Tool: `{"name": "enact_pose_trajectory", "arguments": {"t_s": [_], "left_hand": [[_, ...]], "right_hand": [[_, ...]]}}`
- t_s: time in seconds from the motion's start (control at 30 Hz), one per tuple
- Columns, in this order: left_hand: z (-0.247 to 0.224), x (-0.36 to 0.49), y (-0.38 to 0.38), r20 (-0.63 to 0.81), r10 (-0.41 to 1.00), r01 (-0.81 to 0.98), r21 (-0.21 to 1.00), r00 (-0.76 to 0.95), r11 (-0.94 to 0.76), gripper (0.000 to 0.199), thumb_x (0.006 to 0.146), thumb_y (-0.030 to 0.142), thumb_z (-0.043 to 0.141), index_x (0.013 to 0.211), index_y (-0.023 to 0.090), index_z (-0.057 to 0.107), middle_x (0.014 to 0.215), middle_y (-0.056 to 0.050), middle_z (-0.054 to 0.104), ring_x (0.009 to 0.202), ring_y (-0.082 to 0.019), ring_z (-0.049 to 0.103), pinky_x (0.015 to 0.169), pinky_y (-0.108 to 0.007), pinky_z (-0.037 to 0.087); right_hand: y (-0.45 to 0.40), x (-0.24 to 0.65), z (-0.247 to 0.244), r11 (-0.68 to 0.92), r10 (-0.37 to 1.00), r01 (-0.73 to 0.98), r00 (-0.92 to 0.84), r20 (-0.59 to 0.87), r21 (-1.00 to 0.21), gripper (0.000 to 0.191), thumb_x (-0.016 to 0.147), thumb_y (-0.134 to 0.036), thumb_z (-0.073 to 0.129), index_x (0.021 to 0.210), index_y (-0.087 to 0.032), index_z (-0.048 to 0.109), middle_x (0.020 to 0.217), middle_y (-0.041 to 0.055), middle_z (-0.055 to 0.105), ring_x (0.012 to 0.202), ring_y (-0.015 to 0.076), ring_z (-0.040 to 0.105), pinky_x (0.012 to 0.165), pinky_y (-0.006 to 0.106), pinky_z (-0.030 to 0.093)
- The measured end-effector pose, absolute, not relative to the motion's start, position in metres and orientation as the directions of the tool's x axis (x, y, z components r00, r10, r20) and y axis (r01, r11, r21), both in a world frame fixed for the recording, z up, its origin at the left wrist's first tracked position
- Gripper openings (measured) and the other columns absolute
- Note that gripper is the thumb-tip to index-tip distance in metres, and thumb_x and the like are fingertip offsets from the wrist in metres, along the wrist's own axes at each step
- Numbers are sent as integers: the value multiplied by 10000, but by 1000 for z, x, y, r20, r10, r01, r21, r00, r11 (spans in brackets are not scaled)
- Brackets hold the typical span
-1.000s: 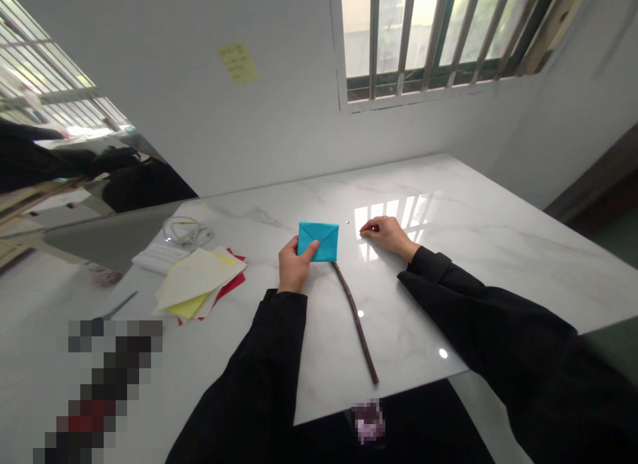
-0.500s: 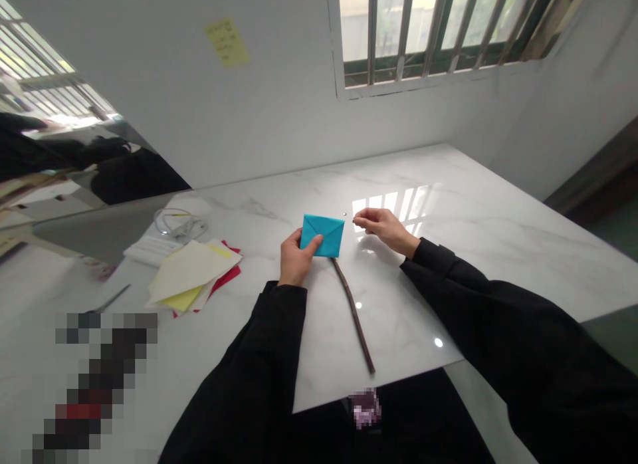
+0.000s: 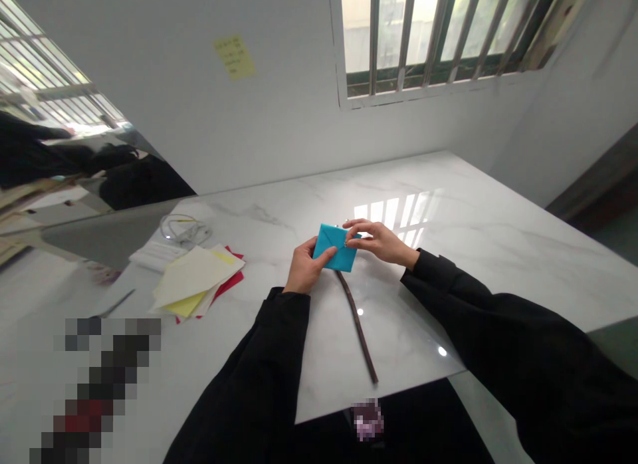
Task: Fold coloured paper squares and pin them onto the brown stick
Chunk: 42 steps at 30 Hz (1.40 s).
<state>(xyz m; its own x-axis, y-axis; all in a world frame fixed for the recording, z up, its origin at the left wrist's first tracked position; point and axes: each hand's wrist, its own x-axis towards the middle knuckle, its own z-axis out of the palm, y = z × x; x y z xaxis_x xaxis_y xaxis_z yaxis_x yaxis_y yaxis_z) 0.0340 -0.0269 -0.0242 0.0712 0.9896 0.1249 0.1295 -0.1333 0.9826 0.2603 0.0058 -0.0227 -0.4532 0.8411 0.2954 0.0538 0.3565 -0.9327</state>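
Note:
My left hand [image 3: 303, 267] is closed round the left side of a small blue paper envelope [image 3: 327, 242], its thumb lying across the front. The envelope's folded flap faces me. At its right edge, my right hand [image 3: 383, 244] pinches something tiny and shiny between thumb and fingertips, too small to name, right by the flap. Beneath the envelope a thin brown stick [image 3: 359, 326] lies on the marbled white table [image 3: 423, 291], its upper end hidden. A tiny speck shows on the table just behind the right fingertips.
Left of my hands lies a pile of cream, yellow and red paper [image 3: 192, 281]. Behind it is a coiled white cable [image 3: 184, 230]. Scissors [image 3: 114, 304] lie further left, partly blurred out. A yellow note [image 3: 235, 56] is stuck to the wall beside a barred window [image 3: 428, 38].
My right hand has moved left from beside the envelope and now touches its right edge. The envelope, still in my left hand, has shifted slightly right and tilted.

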Motion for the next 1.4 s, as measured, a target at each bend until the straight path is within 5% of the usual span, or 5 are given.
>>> {"name": "enact_pose_trajectory", "arguments": {"t_s": [0.23,0.43,1.4], "left_hand": [[-24,38,-29,114,988,135,983,102,-127,544,692,568,877,1033,154,791,894,-60,770,797,-236,678,773,-343,551],[-26,39,-29,117,985,126,983,123,-132,542,711,587,858,1026,153,784,878,-57,761,777,-222,667,754,-328,537],[-24,40,-30,144,979,121,979,147,-163,544,748,567,831,1091,147,793,1011,-86,796,913,-278,713,842,-359,564]], "right_hand": [[1,256,-22,441,823,164,-465,325,-883,192,917,-399,732,921,-208,753,1082,72,703,973,200,648,742,283,507],[-1,252,-23,462,816,219,-485,315,-859,192,934,-384,711,929,-197,757,897,32,731,834,176,633,759,294,480],[-8,248,-22,533,823,293,-395,407,-793,110,944,-303,725,918,-212,781,953,46,715,857,180,655,756,292,483]]}}
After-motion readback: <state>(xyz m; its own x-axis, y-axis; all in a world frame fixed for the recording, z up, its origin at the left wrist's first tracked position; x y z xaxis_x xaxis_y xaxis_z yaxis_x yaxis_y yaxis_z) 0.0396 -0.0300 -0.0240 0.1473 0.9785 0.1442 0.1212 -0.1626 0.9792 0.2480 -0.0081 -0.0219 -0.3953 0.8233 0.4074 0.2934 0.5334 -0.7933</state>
